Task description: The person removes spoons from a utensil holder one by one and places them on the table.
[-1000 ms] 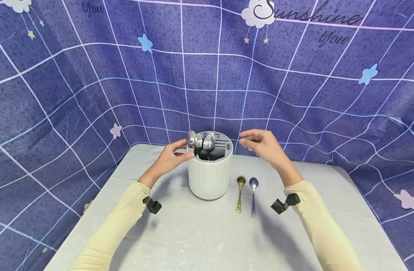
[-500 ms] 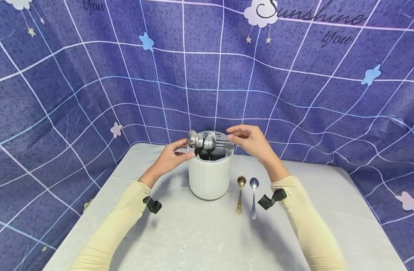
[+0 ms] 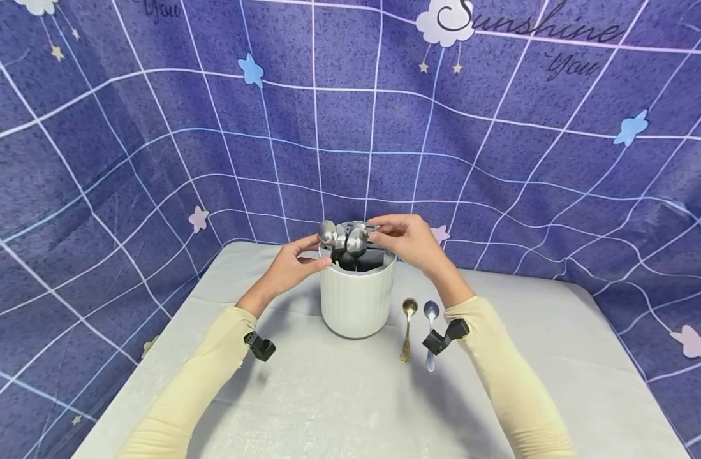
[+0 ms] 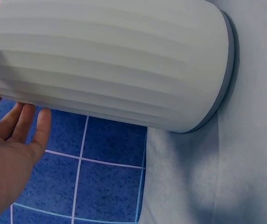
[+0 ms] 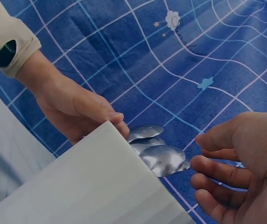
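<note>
A white ribbed utensil holder stands on the table, with several silver spoons leaning bowl-up from its left part. My left hand grips the holder at its left rim, thumb toward the front and fingers along the side; in the left wrist view, those fingers rest against the ribbed wall. Over the holder's right rim is my right hand, fingers loosely bent and thumb tip close to the nearest spoon bowl. The right wrist view shows a small gap between this hand and the spoon bowls.
To the right of the holder, a gold spoon and a small silver spoon lie side by side on the pale tablecloth. My right wrist camera partly covers the silver one. A blue grid-patterned curtain hangs behind the table.
My right hand has moved left from beside the holder to over its right rim, close to the spoons. My left hand has stayed at the left rim.
</note>
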A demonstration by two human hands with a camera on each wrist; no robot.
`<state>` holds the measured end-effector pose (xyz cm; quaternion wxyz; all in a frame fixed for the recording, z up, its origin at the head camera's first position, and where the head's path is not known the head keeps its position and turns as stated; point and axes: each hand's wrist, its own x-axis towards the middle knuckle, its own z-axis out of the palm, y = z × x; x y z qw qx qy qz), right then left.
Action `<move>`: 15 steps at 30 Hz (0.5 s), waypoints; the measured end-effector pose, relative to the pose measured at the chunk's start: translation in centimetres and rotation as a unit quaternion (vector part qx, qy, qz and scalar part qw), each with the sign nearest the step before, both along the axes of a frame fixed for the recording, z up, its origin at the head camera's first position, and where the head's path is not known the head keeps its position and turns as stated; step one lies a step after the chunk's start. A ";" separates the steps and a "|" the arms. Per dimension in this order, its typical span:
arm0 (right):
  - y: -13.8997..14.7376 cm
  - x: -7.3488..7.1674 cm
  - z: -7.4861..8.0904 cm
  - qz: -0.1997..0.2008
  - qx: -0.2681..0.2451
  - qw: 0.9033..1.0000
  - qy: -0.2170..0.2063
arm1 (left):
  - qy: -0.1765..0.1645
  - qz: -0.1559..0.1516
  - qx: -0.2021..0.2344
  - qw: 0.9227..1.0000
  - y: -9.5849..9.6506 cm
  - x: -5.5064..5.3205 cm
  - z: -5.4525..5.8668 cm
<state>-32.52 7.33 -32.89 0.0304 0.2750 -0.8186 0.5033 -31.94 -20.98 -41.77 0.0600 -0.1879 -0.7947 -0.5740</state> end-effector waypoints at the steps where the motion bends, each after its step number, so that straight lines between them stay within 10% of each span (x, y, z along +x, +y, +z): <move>1: -0.1 0.0 0.0 0.000 0.002 1.000 0.002 | -0.003 -0.001 0.001 1.000 0.0 0.0 0.0; 15: -1.0 -0.3 -0.6 -0.009 0.021 1.000 -0.007 | -0.005 -0.004 0.005 1.000 0.0 -0.1 -0.1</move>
